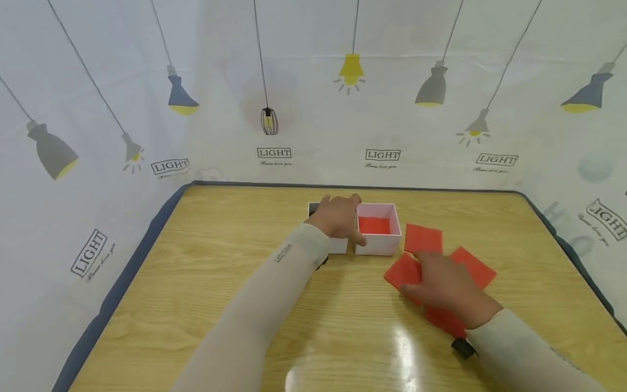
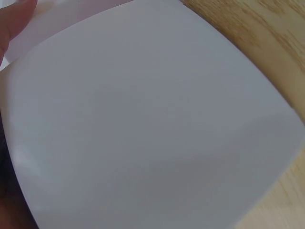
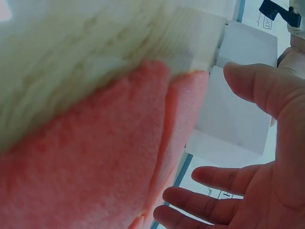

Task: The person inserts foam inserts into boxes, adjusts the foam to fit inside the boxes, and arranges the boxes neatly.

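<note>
Two small white open boxes stand side by side at the middle of the table. My left hand [image 1: 337,216] lies over the left box [image 1: 338,246], its thumb and forefinger spread to the near and far corners of the right box [image 1: 377,245]. A red piece [image 1: 374,224] lies inside that right box. In the left wrist view a white box wall [image 2: 152,114] fills most of the picture. My right hand [image 1: 448,283] hovers over several soft red squares [image 1: 423,238], fingers spread and holding nothing. In the right wrist view a red square [image 3: 95,148] lies apart from its fingertips.
The wooden table [image 1: 220,261] has a dark blue edge [image 1: 137,261]. A pale cloth [image 1: 313,98] printed with lamps surrounds it. A black wrist device [image 1: 462,347] sits by the right sleeve. Inside the left box something dark [image 1: 312,207] shows.
</note>
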`<state>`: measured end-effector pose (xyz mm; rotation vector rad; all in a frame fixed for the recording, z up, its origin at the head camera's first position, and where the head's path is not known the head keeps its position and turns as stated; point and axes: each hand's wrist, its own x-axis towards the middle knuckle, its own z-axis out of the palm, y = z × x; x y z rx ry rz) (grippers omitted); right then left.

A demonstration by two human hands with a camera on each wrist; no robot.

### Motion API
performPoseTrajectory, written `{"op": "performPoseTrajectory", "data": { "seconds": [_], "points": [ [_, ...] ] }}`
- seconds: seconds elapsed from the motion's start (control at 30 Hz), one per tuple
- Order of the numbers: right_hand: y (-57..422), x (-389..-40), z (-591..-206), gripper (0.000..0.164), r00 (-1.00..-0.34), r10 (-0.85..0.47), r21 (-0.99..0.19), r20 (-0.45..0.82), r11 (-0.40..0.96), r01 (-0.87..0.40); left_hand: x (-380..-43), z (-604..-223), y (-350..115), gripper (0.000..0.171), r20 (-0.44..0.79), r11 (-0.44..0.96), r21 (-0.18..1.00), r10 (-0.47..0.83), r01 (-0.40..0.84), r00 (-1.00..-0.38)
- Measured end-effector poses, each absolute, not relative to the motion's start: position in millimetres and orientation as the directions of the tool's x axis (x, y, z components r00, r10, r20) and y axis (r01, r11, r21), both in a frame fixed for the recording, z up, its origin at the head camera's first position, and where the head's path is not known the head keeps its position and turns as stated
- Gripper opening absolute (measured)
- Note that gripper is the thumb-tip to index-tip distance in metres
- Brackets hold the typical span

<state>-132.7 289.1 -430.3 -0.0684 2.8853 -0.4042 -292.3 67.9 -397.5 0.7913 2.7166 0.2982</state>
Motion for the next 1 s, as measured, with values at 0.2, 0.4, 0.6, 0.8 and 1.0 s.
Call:
{"op": "performPoseTrajectory", "data": {
  "seconds": [0.2,0.4,0.6,0.8,1.0],
  "points": [
    [287,-132,-435,0.097,-0.963,-0.057,-0.258,-0.262,0.966,0.013,-293,-398,70,0.104,-0.23,0.835,0.259,0.542,0.486,-0.808],
    [286,-133,-438,0.102,-0.955,-0.042,-0.252,-0.295,0.967,0.035,-293,-397,71,0.104,-0.23,0.833,0.256,0.545,0.49,-0.806],
    [286,-134,-441,0.103,-0.958,-0.041,-0.251,-0.285,0.967,0.034,-295,-397,71,0.104,-0.233,0.836,0.255,0.541,0.486,-0.808],
    [284,-135,-443,0.101,-0.959,-0.043,-0.263,-0.28,0.964,0.034,-296,-400,69,0.105,-0.236,0.84,0.254,0.534,0.479,-0.812],
    [283,-135,-442,0.101,-0.957,-0.039,-0.267,-0.287,0.963,0.041,-295,-401,68,0.104,-0.228,0.835,0.268,0.54,0.48,-0.81]
  ]
}}
